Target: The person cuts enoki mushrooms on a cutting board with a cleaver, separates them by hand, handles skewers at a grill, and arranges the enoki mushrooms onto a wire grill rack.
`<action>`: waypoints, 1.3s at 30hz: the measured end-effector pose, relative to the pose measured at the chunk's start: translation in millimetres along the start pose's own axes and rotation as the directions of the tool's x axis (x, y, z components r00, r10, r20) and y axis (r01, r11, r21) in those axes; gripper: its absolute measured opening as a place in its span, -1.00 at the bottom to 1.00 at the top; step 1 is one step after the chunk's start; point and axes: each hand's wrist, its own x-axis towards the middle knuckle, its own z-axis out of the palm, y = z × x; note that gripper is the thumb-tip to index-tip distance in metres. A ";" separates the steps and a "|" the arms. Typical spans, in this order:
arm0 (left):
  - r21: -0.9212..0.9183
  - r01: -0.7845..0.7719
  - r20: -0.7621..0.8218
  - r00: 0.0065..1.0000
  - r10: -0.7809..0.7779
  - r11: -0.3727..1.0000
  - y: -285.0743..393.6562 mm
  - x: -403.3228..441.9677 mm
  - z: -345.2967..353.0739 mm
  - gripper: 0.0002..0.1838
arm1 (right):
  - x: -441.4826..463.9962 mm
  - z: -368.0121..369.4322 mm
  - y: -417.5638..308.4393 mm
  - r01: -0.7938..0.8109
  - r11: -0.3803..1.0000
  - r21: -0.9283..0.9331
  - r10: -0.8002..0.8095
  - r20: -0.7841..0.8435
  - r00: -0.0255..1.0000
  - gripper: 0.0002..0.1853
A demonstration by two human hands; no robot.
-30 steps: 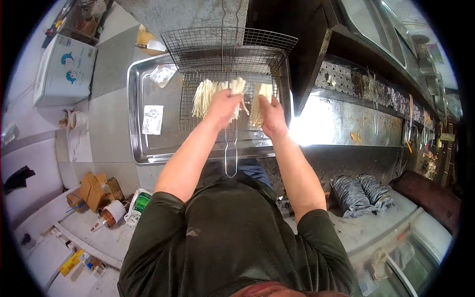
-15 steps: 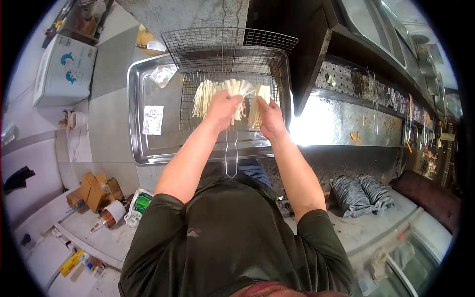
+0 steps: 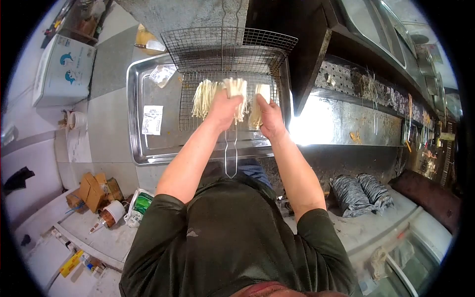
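Note:
Over an open wire grill basket [image 3: 188,116], my left hand [image 3: 225,108] grips a bunch of enoki mushrooms [image 3: 236,88], its pale strands pointing up and hanging below the fingers. Close on its right, my right hand [image 3: 271,118] is closed around a second, straighter enoki bunch [image 3: 261,92], thumb on top. A loose spread of enoki strands [image 3: 202,99] lies on the mesh, left of my left hand. The basket's hinged lid [image 3: 198,47] stands raised behind, and its wire handle [image 3: 226,158] reaches toward my body.
A large metal tray [image 3: 138,156] sits under the basket, with a printed label [image 3: 152,120] and a crumpled wrapper [image 3: 162,75] in it. On the right runs a metal counter [image 3: 341,123]. A white box [image 3: 67,69] with blue dolphins stands at the left.
The bunch in my left hand was fanned out toward the right; now it is gathered narrower and more upright. My right hand has barely moved, its bunch still held.

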 end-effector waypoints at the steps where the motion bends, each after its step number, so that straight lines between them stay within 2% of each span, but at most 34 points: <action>1: -0.003 0.014 -0.003 1.000 -0.014 1.000 -0.5 0.3 -0.9 -0.66 | -0.4 -2.5 0.4 0.003 1.000 0.009 -0.003 -0.027 1.000 -0.60; 3: -0.013 0.032 -0.015 0.999 -0.032 0.999 0.7 1.3 -3.0 -0.73 | -3.0 0.1 -4.3 0.010 1.000 0.021 -0.009 -0.070 0.997 -0.60; 5: 0.157 0.087 0.008 0.996 -0.089 0.984 -6.0 -1.3 3.0 -0.62 | -11.5 14.0 -3.9 0.021 0.999 0.032 -0.019 -0.059 0.998 -0.63; 7: 0.186 0.122 -0.070 0.991 -0.111 0.975 -6.8 -5.9 12.1 -0.56 | -8.2 15.6 1.1 0.029 0.998 0.063 -0.028 -0.026 0.999 -0.65; 10: 0.202 0.132 -0.140 0.985 -0.104 0.970 -36.1 15.6 -1.4 -0.59 | -6.4 13.6 3.7 0.054 0.998 0.034 -0.055 0.021 0.998 -0.68; 13: 0.066 0.130 -0.038 0.991 -0.128 0.989 -13.1 1.6 8.9 -0.65 | -5.3 12.2 5.1 0.054 0.999 0.001 -0.054 0.047 0.997 -0.69; 16: -0.085 0.086 -0.023 0.996 -0.089 0.993 -13.0 3.7 5.1 -0.68 | 4.2 1.1 12.5 0.074 0.997 0.023 -0.075 0.032 0.997 -0.66; 19: -0.122 0.184 0.072 0.982 -0.176 0.975 10.9 1.2 -6.5 -0.66 | 2.2 -6.0 5.6 0.045 0.996 0.079 -0.040 -0.065 0.997 -0.61; 20: -0.020 0.178 0.023 0.984 -0.178 0.984 7.8 4.0 -8.1 -0.53 | -0.8 -5.3 4.3 0.020 0.995 0.099 -0.010 -0.107 0.994 -0.59; 23: 0.085 0.128 -0.092 0.988 -0.120 0.988 -3.4 -2.4 7.8 -0.53 | 3.7 -2.4 12.8 -0.001 0.992 0.123 0.011 -0.083 0.996 -0.55; 24: 0.306 0.122 -0.212 0.976 -0.057 0.944 -4.4 -3.5 14.4 -0.48 | 4.0 -1.4 12.0 -0.002 0.994 0.111 0.008 -0.049 0.999 -0.54; 27: 0.257 0.092 -0.121 0.991 -0.063 0.962 -5.5 -0.8 14.1 -0.47 | 3.1 1.2 11.4 -0.008 0.997 0.078 0.004 0.051 0.999 -0.53; 28: 0.303 0.122 -0.107 0.990 -0.093 0.945 3.0 -5.8 17.6 -0.53 | 2.8 3.0 12.9 -0.006 0.995 0.098 0.001 0.046 0.999 -0.57; 31: 0.351 0.128 -0.076 0.991 -0.108 0.928 -1.5 3.1 12.5 -0.50 | -4.5 13.4 6.6 0.034 0.998 -0.045 -0.035 -0.025 0.999 -0.65; 34: 0.180 -0.033 -0.028 0.999 0.039 0.983 -17.0 10.7 5.5 -0.62 | 5.0 1.9 9.9 0.077 0.996 -0.043 -0.076 0.029 0.997 -0.68; 37: -0.125 0.016 -0.046 0.999 -0.022 0.992 -1.7 9.4 -0.4 -0.66 | 5.6 -4.5 5.3 0.066 0.998 0.015 -0.065 -0.035 0.997 -0.71; 38: -0.162 0.101 -0.005 0.995 -0.103 0.982 9.2 4.4 -3.1 -0.63 | 4.5 -4.7 6.2 0.064 0.998 0.025 -0.063 -0.021 0.998 -0.71; 39: -0.050 0.084 -0.020 0.996 -0.085 0.995 6.5 4.6 -3.1 -0.61 | 4.2 -4.3 6.8 0.062 0.998 0.034 -0.062 -0.004 0.998 -0.72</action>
